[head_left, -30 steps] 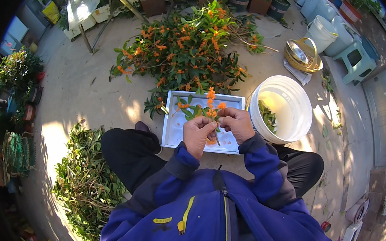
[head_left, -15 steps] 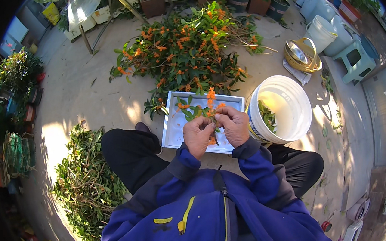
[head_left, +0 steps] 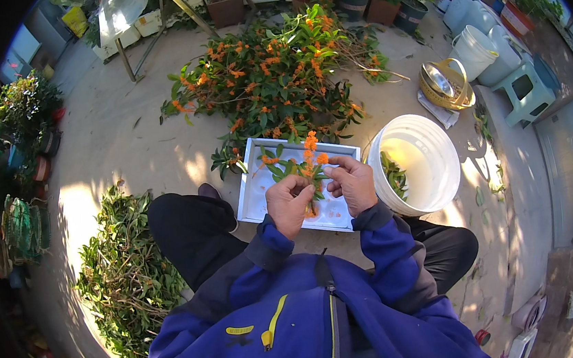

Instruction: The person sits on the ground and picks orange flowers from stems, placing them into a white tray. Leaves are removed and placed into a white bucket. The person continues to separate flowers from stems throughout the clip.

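- Head cam: L hand (head_left: 289, 203) pinching orange-flowered sprig (head_left: 310, 154), thumb + idx finger tgthr, over white tray (head_left: 253, 190)
- R hand (head_left: 354, 186) at sprig's 4 o'clock, fingers curled; can't tell gap or if holding smth
- White bucket (head_left: 433, 165) at tray's 3 o'clock, flowering pile (head_left: 271, 87) at 12

The leafy orange-flowered sprig (head_left: 310, 154) bore bright blossom clusters bunched toward its tip. It was pinched in the left hand (head_left: 289, 203) above the white rectangular tray (head_left: 255, 197), flowering end pointing to the tray's far side.
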A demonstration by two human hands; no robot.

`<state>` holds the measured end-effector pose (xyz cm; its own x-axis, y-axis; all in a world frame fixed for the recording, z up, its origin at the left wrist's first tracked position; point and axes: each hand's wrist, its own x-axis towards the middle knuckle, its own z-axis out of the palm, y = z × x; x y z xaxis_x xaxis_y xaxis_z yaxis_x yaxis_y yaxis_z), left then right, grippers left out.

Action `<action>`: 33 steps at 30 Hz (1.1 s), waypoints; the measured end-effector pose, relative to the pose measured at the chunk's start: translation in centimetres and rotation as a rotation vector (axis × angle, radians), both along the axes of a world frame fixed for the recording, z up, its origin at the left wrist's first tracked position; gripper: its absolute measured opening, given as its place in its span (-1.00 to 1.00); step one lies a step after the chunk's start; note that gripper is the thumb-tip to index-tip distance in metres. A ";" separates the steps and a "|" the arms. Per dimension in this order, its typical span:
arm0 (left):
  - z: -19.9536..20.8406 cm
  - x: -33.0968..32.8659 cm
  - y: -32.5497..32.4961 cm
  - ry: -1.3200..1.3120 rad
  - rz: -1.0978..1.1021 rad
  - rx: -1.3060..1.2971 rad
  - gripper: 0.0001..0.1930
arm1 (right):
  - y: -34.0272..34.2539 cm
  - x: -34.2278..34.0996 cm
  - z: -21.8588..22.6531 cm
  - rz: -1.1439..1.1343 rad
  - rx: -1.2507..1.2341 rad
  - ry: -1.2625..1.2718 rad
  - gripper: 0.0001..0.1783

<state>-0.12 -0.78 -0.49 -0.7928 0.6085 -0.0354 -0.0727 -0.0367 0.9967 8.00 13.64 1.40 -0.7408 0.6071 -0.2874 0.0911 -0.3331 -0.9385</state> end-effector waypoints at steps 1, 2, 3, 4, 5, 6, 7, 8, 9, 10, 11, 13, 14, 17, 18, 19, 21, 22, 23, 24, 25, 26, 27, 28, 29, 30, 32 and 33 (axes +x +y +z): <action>0.4 0.1 0.0 0.058 -0.009 -0.033 -0.92 | 0.0 -0.2 0.6 0.000 -0.030 0.011 -0.62; 0.8 0.3 -0.2 0.116 -0.018 -0.065 -0.92 | 0.0 -0.5 0.9 -0.001 0.018 0.012 -0.64; 1.4 0.4 -0.2 0.174 -0.025 -0.097 -0.92 | 0.0 -0.7 1.2 0.001 0.067 0.012 -0.67; 1.6 0.5 -0.2 0.244 -0.027 -0.101 -0.93 | 0.0 -0.7 1.3 0.002 0.116 0.012 -0.69; 1.7 0.6 -0.2 0.313 -0.028 -0.106 -0.93 | 0.1 -0.6 1.3 -0.003 0.131 0.004 -0.72; 1.8 0.6 -0.2 0.381 -0.029 -0.110 -0.93 | 0.3 -0.6 1.0 -0.008 0.146 -0.004 -0.74; 1.8 0.6 -0.1 0.392 -0.033 -0.104 -0.93 | 0.4 -0.5 0.8 -0.012 0.161 -0.012 -0.77; 1.8 0.6 -0.1 0.403 -0.037 -0.098 -0.93 | 0.5 -0.5 0.6 -0.025 0.144 -0.002 -0.78; 1.9 0.6 -0.1 0.413 -0.040 -0.093 -0.93 | 0.5 -0.5 0.5 -0.037 0.127 0.009 -0.80; 1.8 0.6 -0.1 0.390 -0.042 -0.087 -0.93 | 0.5 -0.5 0.5 -0.049 0.109 0.019 -0.81; 1.8 0.6 -0.2 0.368 -0.044 -0.081 -0.93 | 0.4 -0.4 0.5 -0.053 0.079 0.017 -0.82; 1.8 0.6 -0.2 0.350 -0.051 -0.082 -0.93 | 0.4 -0.4 0.7 -0.063 0.020 0.011 -0.83; 1.9 0.5 -0.3 0.354 -0.055 -0.089 -0.93 | 0.4 -0.5 0.7 -0.062 0.003 0.013 -0.84; 1.7 0.3 -0.3 0.403 -0.070 -0.094 -0.93 | 0.5 -0.5 0.7 -0.053 -0.067 0.030 -0.88; 1.6 0.3 -0.3 0.426 -0.075 -0.093 -0.93 | 0.7 -0.5 0.5 -0.042 -0.103 0.045 -0.89; 1.5 0.2 -0.3 0.437 -0.075 -0.092 -0.93 | 0.7 -0.5 0.4 -0.032 -0.139 0.059 -0.90; 1.3 0.1 -0.3 0.459 -0.074 -0.090 -0.93 | 0.6 -0.5 0.3 -0.042 -0.204 0.112 -0.89; 1.3 0.2 -0.3 0.288 -0.103 -0.066 -0.93 | 0.6 -0.5 0.3 -0.047 -0.236 0.138 -0.89; 1.3 0.3 -0.3 0.116 -0.131 -0.041 -0.92 | 0.5 -0.6 0.0 -0.048 -0.244 0.163 -0.89; 1.3 0.4 -0.3 -0.056 -0.159 -0.017 -0.91 | 0.5 -0.7 -0.5 -0.049 -0.252 0.187 -0.89; 1.2 0.4 -0.3 -0.205 -0.188 0.019 -0.90 | 0.5 -0.7 -0.8 -0.050 -0.260 0.212 -0.89; 1.2 0.3 -0.3 -0.355 -0.218 0.055 -0.89 | 0.6 -0.7 -1.1 -0.041 -0.242 0.215 -0.89; 1.0 0.2 -0.4 -0.506 -0.245 0.091 -0.88 | 0.7 -0.7 -1.4 -0.032 -0.224 0.217 -0.89; 0.8 0.1 -0.4 -0.572 -0.266 0.111 -0.88 | 0.7 -0.6 -1.6 -0.023 -0.206 0.218 -0.89; 0.5 -0.1 -0.4 -0.638 -0.286 0.132 -0.88 | 0.8 -0.6 -1.7 -0.013 -0.206 0.225 -0.88; 0.4 -0.2 -0.4 -0.704 -0.306 0.153 -0.88 | 0.8 -0.5 -1.9 -0.003 -0.205 0.232 -0.88; 0.2 -0.1 -0.5 -0.768 -0.333 0.186 -0.88 | 0.8 -0.5 -2.2 0.016 -0.198 0.241 -0.88; 0.2 -0.1 -0.5 -0.800 -0.346 0.202 -0.88 | 0.8 -0.5 -2.4 0.026 -0.192 0.242 -0.88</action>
